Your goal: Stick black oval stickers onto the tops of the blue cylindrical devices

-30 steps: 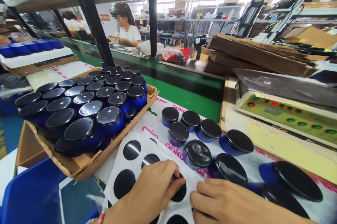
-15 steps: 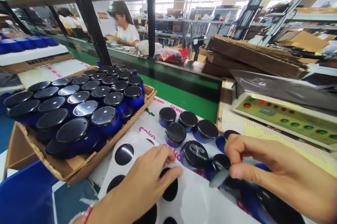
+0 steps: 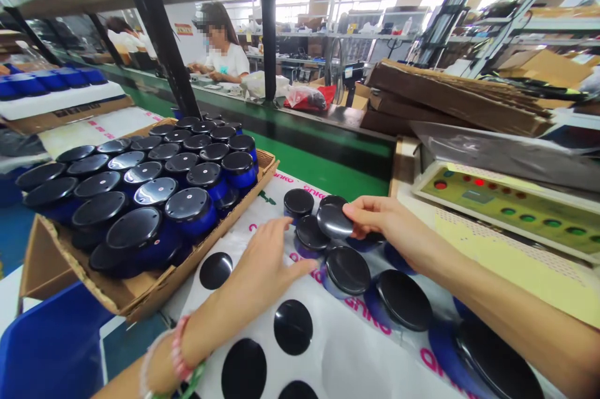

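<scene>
Between the thumb and fingers of my right hand (image 3: 375,219) is a round black sticker (image 3: 332,221), held by its edge. It is over the group of blue round pieces with black tops, such as this piece (image 3: 347,270), and partly covers those behind it. My left hand (image 3: 265,264) is open, thumb and fingers apart, above the upper part of a white backing sheet (image 3: 347,349). Black round stickers (image 3: 293,327) lie on that sheet, and a bare patch shows on its right. My left fingertips are close to a blue piece (image 3: 312,233) but seem apart from it.
A cardboard tray (image 3: 197,255) full of black-topped blue pieces stands left. At the right is a control panel (image 3: 510,205) with buttons. A green conveyor belt (image 3: 328,155) runs behind the table. A person (image 3: 229,58) sits beyond it. A dark post (image 3: 159,36) rises behind the tray.
My right hand has moved left and forward with the sticker, from the near right pieces to the farther ones. My left hand has lifted forward off the sheet, its fingers opening.
</scene>
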A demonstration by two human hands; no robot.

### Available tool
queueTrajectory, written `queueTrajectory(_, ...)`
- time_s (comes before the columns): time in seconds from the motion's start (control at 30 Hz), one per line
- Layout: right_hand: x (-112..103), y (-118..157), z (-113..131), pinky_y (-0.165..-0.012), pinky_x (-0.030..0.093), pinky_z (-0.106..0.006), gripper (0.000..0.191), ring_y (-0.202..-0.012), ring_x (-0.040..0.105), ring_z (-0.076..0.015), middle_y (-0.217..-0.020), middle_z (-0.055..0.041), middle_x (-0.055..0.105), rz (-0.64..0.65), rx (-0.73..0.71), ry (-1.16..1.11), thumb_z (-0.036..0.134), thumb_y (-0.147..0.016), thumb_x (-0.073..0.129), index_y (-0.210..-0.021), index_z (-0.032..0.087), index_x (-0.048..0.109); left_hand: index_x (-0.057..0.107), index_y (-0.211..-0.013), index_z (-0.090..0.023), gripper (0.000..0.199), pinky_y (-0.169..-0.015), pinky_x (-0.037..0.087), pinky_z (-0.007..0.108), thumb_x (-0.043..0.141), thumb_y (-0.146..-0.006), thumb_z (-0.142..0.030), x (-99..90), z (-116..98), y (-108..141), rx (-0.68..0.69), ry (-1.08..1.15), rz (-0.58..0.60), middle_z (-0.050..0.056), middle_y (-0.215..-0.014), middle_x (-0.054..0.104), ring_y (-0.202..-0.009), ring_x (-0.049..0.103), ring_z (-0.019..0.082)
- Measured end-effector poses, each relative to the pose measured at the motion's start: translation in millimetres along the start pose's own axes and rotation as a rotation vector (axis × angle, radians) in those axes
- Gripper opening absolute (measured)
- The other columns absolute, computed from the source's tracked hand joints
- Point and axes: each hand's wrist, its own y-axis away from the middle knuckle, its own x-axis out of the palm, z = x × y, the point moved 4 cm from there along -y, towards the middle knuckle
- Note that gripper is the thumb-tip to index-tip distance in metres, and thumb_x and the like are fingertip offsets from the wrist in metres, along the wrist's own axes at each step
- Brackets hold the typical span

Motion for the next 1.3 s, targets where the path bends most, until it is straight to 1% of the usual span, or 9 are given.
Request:
queueTrajectory(0.1,15,-5,-1,-0.056,0.035,-0.028,0.037,-0.057,0.048,-0.0138,-0.058,-0.0005,0.057,0.020,-0.025,0.053,0.053,-0.074,0.059,-0.060,0.019,0.050,0.047,-0.116,-0.019,0.050,-0.090,0.045,0.041,0.071,-0.076,-0.036,6.2,-7,-14,0.045,0.094,-0.025,0.008,-0.113,0.059,-0.106,0.055,0.026)
queueTrajectory(0.17,21,-5,-3,-0.058,0.033,-0.027,0.034,-0.059,0.046,-0.0134,-0.059,0.0017,0.053,0.020,-0.056,0.090,0.050,-0.076,0.057,-0.062,0.020,0.050,0.050,-0.112,-0.021,0.044,-0.084,0.047,0.039,0.071,-0.075,-0.036,6.6,-8,-16,0.051,0.125,-0.018,0.005,-0.108,0.062,-0.100,0.058,0.025)
queueTrajectory(0.23,26,-3,-6,-0.057,0.030,-0.027,0.033,-0.059,0.042,-0.0127,-0.060,0.0039,0.048,0.009,-0.081,0.123,0.049,-0.078,0.057,-0.063,0.020,0.049,0.050,-0.110,-0.022,0.044,-0.079,0.049,0.037,0.072,-0.074,-0.034,4.8,-6,-12,0.012,0.180,0.013,0.003,-0.104,0.064,-0.094,0.061,0.023)
queueTrajectory(0.33,33,-2,-9,-0.055,0.028,-0.027,0.032,-0.058,0.038,-0.0124,-0.060,0.0049,0.044,0.032,-0.114,0.153,0.049,-0.080,0.054,-0.065,0.020,0.048,0.048,-0.111,-0.023,0.047,-0.081,0.050,0.035,0.073,-0.072,-0.030,2.0,0,-3,-0.054,0.310,0.053,0.002,-0.106,0.065,-0.095,0.063,0.022)
queueTrajectory(0.43,39,-1,-11,-0.055,0.029,-0.026,0.031,-0.059,0.038,-0.0125,-0.061,0.0046,0.043,0.076,-0.121,0.129,0.048,-0.081,0.051,-0.066,0.020,0.048,0.047,-0.110,-0.024,0.046,-0.086,0.050,0.034,0.073,-0.072,-0.027,2.2,4,2,-0.065,0.396,0.054,0.002,-0.112,0.064,-0.101,0.062,0.021)
queueTrajectory(0.7,47,2,-14,-0.057,0.033,-0.027,0.031,-0.062,0.042,-0.0142,-0.065,0.0029,0.047,0.107,-0.145,0.172,0.047,-0.085,0.049,-0.067,0.021,0.048,0.047,-0.111,-0.024,0.044,-0.089,0.050,0.037,0.072,-0.074,-0.029,6.2,7,0,-0.080,0.372,0.052,0.002,-0.114,0.063,-0.102,0.062,0.021)
queueTrajectory(0.83,47,1,-15,-0.057,0.033,-0.027,0.030,-0.062,0.043,-0.0143,-0.065,0.0028,0.048,0.087,-0.144,0.193,0.046,-0.086,0.049,-0.069,0.021,0.049,0.047,-0.111,-0.025,0.045,-0.088,0.050,0.037,0.072,-0.074,-0.029,5.0,6,1,-0.066,0.359,0.054,0.002,-0.114,0.063,-0.101,0.062,0.021)
queueTrajectory(1.07,44,1,-16,-0.058,0.032,-0.026,0.030,-0.064,0.042,-0.0139,-0.067,0.0028,0.047,0.127,-0.115,0.098,0.047,-0.085,0.051,-0.070,0.021,0.049,0.047,-0.112,-0.027,0.045,-0.087,0.051,0.036,0.072,-0.075,-0.031,4.8,7,1,-0.071,0.359,0.046,0.000,-0.112,0.064,-0.099,0.062,0.020)
queueTrajectory(1.3,47,2,-15,-0.058,0.033,-0.027,0.030,-0.063,0.043,-0.0144,-0.066,0.0029,0.047,0.110,-0.125,0.170,0.046,-0.086,0.049,-0.070,0.021,0.049,0.048,-0.111,-0.026,0.044,-0.083,0.052,0.035,0.072,-0.074,-0.032,5.3,7,0,-0.061,0.346,0.033,0.000,-0.109,0.065,-0.097,0.063,0.021)
